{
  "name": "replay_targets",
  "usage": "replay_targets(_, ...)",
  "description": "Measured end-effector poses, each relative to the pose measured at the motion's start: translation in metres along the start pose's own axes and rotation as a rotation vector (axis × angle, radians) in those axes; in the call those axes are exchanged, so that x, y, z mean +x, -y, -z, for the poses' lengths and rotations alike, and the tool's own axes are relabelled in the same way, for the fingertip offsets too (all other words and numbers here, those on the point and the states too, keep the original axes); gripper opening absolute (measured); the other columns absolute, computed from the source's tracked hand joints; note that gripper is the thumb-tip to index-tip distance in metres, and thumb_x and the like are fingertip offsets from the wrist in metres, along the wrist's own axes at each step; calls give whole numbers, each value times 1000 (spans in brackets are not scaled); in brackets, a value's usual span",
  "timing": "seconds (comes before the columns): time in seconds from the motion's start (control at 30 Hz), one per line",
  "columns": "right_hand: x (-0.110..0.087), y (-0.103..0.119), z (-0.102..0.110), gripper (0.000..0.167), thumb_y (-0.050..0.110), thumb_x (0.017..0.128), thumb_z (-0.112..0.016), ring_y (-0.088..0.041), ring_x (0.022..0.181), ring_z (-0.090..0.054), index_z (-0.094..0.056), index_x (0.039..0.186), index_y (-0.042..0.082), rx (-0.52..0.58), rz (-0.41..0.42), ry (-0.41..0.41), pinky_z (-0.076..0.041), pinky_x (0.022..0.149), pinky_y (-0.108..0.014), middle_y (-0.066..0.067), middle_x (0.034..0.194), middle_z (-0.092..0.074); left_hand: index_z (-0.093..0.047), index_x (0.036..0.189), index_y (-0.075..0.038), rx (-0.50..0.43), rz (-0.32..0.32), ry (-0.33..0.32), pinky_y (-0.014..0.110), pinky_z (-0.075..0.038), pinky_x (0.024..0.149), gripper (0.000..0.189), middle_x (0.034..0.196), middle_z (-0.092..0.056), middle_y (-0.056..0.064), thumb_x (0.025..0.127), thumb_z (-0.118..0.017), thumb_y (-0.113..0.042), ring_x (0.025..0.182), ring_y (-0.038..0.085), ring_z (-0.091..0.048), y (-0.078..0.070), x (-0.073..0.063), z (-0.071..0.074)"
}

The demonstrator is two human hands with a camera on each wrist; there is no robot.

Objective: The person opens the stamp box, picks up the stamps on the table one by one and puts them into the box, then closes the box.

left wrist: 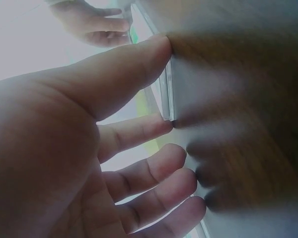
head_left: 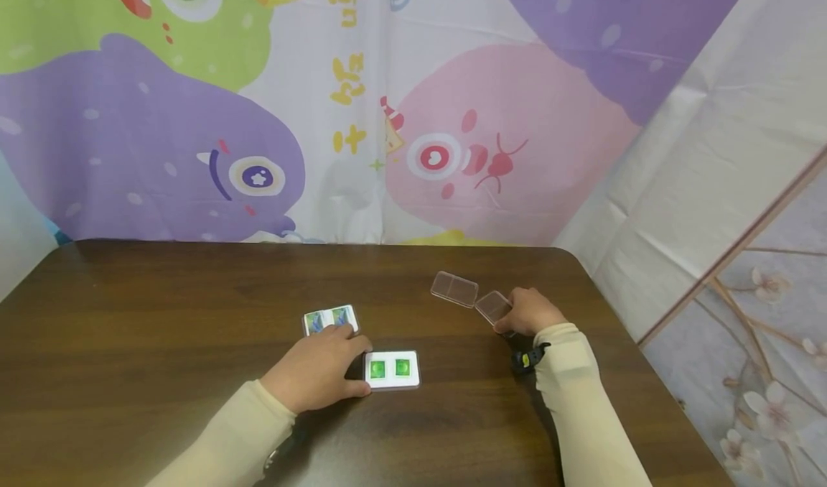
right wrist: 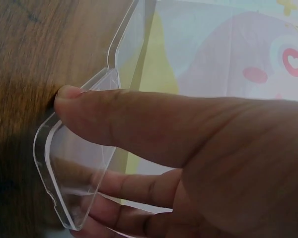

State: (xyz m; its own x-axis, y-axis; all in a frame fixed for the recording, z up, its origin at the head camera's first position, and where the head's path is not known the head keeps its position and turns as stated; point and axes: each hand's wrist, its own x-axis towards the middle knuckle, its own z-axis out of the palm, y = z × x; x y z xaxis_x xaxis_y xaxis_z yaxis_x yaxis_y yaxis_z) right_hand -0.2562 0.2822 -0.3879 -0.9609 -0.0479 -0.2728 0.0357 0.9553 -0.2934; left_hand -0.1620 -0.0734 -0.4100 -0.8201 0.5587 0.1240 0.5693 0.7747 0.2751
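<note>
In the head view my left hand is at the left end of a white card with two green pictures, which lies on the table. Its thumb and index finger pinch the card's clear-edged end across two corners, as the left wrist view shows. Its other fingers reach over a second card with blue-green pictures, partly hidden. My right hand grips a clear plastic case piece between thumb and fingers. Another clear plastic piece lies beside it, their corners close together.
The dark wooden table reaches back to a cartoon-print curtain. A pale sheet with printed blossoms runs along the right edge. A black band is on the right wrist.
</note>
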Motion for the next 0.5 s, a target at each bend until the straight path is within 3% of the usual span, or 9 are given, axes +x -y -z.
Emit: replay_targets(0.5,-6,7,1,47,23,83,-85,-28,83,-63,-65,111,-9,-65,0,-3,-53,73,-43,-16,96,-69,-69,110,-13,4,1,-6,44,-52,71,47,94,-59,2,78,-89,-41,84,20,-58,0,-1,0)
